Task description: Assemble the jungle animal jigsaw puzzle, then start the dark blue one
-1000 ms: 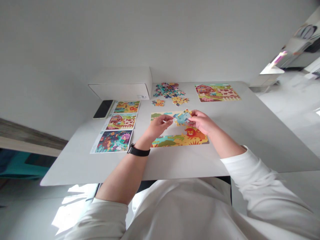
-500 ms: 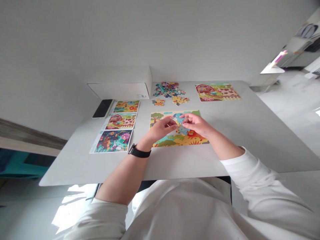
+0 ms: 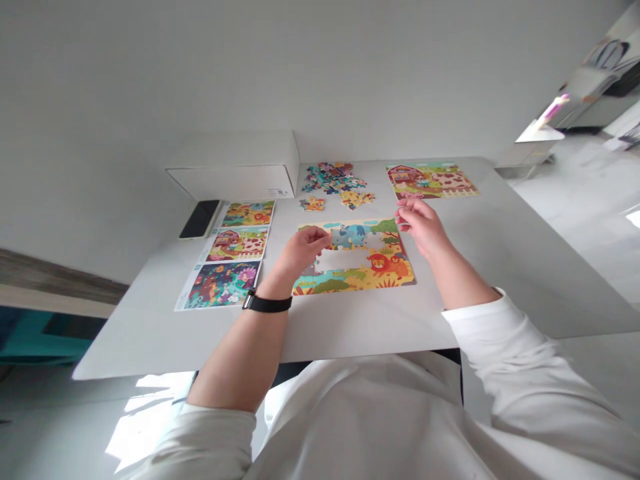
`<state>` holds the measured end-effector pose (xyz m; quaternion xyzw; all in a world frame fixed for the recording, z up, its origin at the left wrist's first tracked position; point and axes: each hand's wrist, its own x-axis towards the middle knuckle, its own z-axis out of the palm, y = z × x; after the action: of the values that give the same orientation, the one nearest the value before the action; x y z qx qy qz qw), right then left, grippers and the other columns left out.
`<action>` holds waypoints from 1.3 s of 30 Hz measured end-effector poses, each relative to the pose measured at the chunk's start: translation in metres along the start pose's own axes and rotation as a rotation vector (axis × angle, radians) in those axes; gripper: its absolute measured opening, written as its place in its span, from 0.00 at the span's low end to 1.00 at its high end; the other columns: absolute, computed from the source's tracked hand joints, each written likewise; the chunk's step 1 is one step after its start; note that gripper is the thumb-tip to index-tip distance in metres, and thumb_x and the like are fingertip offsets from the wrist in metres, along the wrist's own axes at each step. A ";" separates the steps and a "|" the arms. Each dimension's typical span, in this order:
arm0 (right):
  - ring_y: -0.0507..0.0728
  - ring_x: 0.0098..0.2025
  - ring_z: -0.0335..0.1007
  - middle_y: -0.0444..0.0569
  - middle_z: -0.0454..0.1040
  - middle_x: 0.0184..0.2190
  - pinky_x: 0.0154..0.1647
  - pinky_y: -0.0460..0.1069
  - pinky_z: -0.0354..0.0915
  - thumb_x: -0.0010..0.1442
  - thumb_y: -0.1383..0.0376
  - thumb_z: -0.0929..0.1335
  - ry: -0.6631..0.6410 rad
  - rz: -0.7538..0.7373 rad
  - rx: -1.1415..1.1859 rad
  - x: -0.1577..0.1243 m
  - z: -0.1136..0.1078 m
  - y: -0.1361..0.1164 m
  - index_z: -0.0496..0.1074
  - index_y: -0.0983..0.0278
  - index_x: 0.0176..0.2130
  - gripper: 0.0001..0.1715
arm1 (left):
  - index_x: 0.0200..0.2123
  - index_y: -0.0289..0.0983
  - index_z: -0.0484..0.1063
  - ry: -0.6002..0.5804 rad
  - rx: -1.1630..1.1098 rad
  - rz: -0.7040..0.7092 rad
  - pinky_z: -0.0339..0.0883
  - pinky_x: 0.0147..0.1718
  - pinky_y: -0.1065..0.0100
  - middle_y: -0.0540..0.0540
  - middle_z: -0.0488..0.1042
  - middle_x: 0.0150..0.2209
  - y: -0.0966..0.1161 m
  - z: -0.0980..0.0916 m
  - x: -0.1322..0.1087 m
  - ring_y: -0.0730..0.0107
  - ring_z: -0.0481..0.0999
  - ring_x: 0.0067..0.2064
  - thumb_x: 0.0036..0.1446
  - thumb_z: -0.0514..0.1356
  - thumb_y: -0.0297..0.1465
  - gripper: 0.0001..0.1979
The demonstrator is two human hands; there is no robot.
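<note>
A jungle puzzle (image 3: 345,281) lies in front of me on the table, with a pale gap across its middle. A lion (image 3: 379,261) shows right of the gap, and joined pieces with a blue elephant (image 3: 357,235) are above it. My left hand (image 3: 306,252), with a black watch band at the wrist, is over the puzzle's left side. Its thumb and fingertips pinch a puzzle piece (image 3: 334,240), mostly hidden by the fingers. Raised beyond the puzzle's upper right corner is my right hand (image 3: 421,223), fingers loosely curled and apart, nothing visible in them.
Loose puzzle pieces (image 3: 334,177) are heaped at the back, nearer ones (image 3: 357,199) beside them. A farm puzzle (image 3: 430,181) lies back right. On the left are a sheet with three pictures (image 3: 235,245), a phone (image 3: 200,219) and a white box (image 3: 230,180).
My hands have parted from above the puzzle's middle. The left has moved left with its fingers pinched; the right has moved right and away. The elephant and the gap now show.
</note>
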<state>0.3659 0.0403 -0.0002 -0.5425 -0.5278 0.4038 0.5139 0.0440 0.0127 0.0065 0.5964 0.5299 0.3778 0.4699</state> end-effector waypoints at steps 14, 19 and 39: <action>0.58 0.42 0.75 0.46 0.78 0.43 0.41 0.52 0.72 0.57 0.51 0.74 -0.014 -0.074 -0.112 -0.001 0.009 0.009 0.73 0.55 0.50 0.23 | 0.32 0.38 0.77 -0.020 -0.100 -0.026 0.61 0.23 0.74 0.48 0.77 0.31 -0.002 -0.001 0.001 0.76 0.68 0.27 0.51 0.72 0.45 0.17; 0.57 0.41 0.75 0.47 0.79 0.44 0.44 0.53 0.73 0.58 0.57 0.73 0.022 -0.124 -0.136 0.006 0.006 0.017 0.73 0.56 0.49 0.20 | 0.32 0.38 0.77 -0.034 -0.114 -0.034 0.61 0.23 0.74 0.47 0.78 0.32 -0.003 -0.001 0.001 0.76 0.68 0.27 0.53 0.73 0.45 0.17; 0.68 0.61 0.75 0.53 0.77 0.55 0.66 0.66 0.71 0.61 0.68 0.76 -0.382 -0.778 -0.534 -0.038 0.036 0.002 0.74 0.54 0.55 0.24 | 0.35 0.39 0.74 -0.141 -0.233 -0.211 0.56 0.21 0.75 0.53 0.72 0.24 0.014 0.023 -0.013 0.81 0.63 0.21 0.58 0.74 0.42 0.16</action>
<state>0.3262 0.0074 -0.0111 -0.3345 -0.8602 0.1253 0.3638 0.0672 -0.0034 0.0140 0.5040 0.5079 0.3425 0.6088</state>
